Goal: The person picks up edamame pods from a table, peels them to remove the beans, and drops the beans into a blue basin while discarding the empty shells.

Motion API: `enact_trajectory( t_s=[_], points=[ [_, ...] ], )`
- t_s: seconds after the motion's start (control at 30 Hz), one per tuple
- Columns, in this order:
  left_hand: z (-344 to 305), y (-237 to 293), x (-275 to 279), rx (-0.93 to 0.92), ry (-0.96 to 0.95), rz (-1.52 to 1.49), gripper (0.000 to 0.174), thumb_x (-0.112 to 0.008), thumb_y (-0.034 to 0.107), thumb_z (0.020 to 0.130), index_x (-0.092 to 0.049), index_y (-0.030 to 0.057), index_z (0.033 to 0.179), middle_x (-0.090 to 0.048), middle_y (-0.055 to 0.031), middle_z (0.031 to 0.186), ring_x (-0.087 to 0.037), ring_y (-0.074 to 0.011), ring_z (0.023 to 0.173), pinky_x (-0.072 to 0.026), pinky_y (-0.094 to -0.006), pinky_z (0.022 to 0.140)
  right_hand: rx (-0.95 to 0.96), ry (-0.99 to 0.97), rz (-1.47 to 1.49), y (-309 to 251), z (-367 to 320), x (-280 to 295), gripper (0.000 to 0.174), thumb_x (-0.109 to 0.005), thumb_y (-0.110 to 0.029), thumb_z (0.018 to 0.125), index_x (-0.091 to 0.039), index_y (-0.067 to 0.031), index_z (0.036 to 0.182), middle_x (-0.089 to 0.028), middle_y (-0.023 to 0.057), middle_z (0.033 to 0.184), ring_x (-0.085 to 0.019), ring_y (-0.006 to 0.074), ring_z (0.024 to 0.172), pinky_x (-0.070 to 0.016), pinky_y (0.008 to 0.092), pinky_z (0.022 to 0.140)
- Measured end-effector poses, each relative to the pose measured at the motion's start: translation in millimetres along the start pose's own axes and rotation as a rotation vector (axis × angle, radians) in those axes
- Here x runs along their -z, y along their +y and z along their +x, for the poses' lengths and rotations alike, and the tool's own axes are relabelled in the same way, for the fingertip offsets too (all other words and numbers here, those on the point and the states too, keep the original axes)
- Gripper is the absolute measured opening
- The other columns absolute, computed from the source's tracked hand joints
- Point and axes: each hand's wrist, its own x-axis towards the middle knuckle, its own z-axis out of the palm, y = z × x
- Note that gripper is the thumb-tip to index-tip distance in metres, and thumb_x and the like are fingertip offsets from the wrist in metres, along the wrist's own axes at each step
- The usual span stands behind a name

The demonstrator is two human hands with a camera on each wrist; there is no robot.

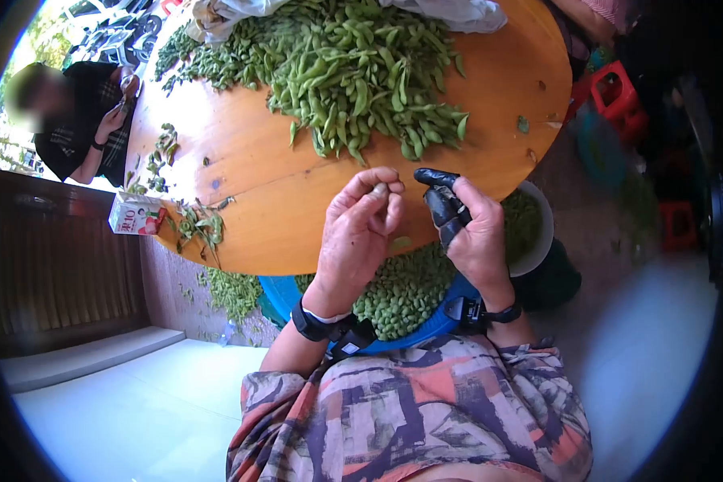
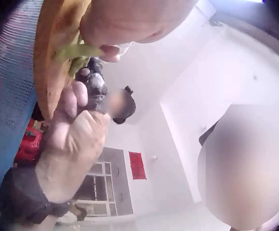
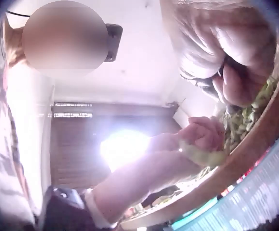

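Over the near edge of the round wooden table [image 1: 289, 189], the left hand [image 1: 360, 229] has its fingers curled and its thumb against them. A green pod [image 2: 79, 52] reaches the left fingertips in the left wrist view; the right wrist view shows a blurred pod [image 3: 204, 156] at the left hand [image 3: 202, 137]. The right hand [image 1: 472, 229], with black coverings on some fingers, is a short way to the right, fingers partly bent, nothing visible between them. A large heap of green pods [image 1: 361, 80] lies on the table beyond both hands.
Below the hands is a blue tub [image 1: 277, 297] with shelled beans or pods [image 1: 406, 293]. A pale bucket [image 1: 545, 233] stands right of it. Scraps [image 1: 201, 229] and a small carton [image 1: 136, 215] are at the table's left. A person [image 1: 84, 120] sits at the far left; red stools [image 1: 618, 100] stand right.
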Motion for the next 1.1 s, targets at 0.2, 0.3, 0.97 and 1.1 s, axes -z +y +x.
enact_trajectory(
  t_s=[0.2, 0.3, 0.97, 1.1],
  points=[
    [1, 3, -8, -0.090, 0.163, 0.056, 0.019, -0.054, 0.001, 0.094, -0.058, -0.0031, 0.112, -0.061, -0.0077, 0.102, -0.060, -0.0131, 0.082, -0.0513, -0.0212, 0.076, 0.214, -0.006, 0.026, 6, -9, -1, 0.026, -0.064, -0.011, 0.089, -0.066, -0.0018, 0.113, -0.063, 0.0131, 0.080, -0.060, 0.0170, 0.069, -0.0484, 0.0292, 0.065],
    [-19, 23, -19, -0.033, 0.076, 0.388, 0.015, -0.056, 0.006, 0.095, -0.061, -0.0037, 0.105, -0.064, -0.0086, 0.091, -0.060, -0.0128, 0.073, -0.0513, -0.0219, 0.068, 0.103, 0.030, -0.053, 10, -13, 13, 0.027, -0.063, -0.008, 0.088, -0.066, -0.0032, 0.115, -0.055, 0.0069, 0.070, -0.051, 0.0102, 0.063, -0.0438, 0.0259, 0.059],
    [-64, -24, 43, 0.078, -0.358, 1.988, 0.014, -0.066, 0.007, 0.081, -0.060, -0.0005, 0.091, -0.059, -0.0215, 0.088, -0.058, -0.0412, 0.082, -0.0480, -0.0463, 0.071, -0.086, 0.037, -0.009, 38, -49, 54, 0.023, -0.062, -0.007, 0.090, -0.068, -0.0021, 0.112, -0.064, 0.0040, 0.078, -0.057, 0.0077, 0.072, -0.0471, 0.0251, 0.068],
    [-70, -12, 7, 0.101, -0.320, 1.564, 0.003, -0.060, 0.003, 0.089, -0.060, 0.0016, 0.092, -0.064, -0.0145, 0.080, -0.060, -0.0298, 0.060, -0.0478, -0.0347, 0.055, -0.059, -0.062, 0.115, 30, -50, 53, 0.025, -0.064, -0.006, 0.087, -0.067, -0.0009, 0.112, -0.065, 0.0064, 0.081, -0.059, 0.0102, 0.074, -0.0470, 0.0258, 0.069]
  ],
)
